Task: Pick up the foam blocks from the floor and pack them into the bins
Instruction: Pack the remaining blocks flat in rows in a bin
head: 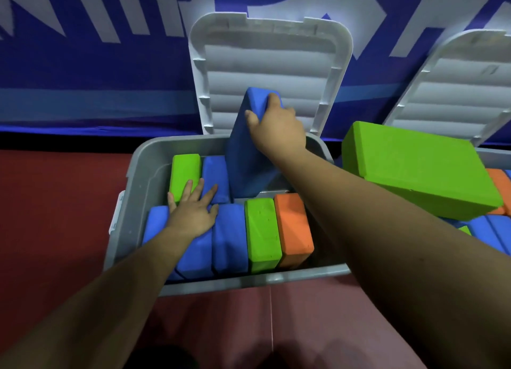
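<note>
A grey bin [132, 175] stands on the red floor with its lid [265, 64] propped open against the wall. Inside it, blue, green and orange foam blocks stand packed on edge. My right hand [273, 128] grips the top of a tall blue block [246, 158], which stands upright in the bin's back row. My left hand [193, 211] lies flat with straight fingers on the packed blue blocks [229, 238] and touches a green block [185, 175] at the back left. A green block [262, 233] and an orange block [294, 227] fill the front right.
A second grey bin [495, 155] at the right holds blue and orange blocks, with a large green block [414, 166] lying across its top and its lid [456, 83] raised. A blue banner wall runs behind. Red floor [55, 216] lies left and in front.
</note>
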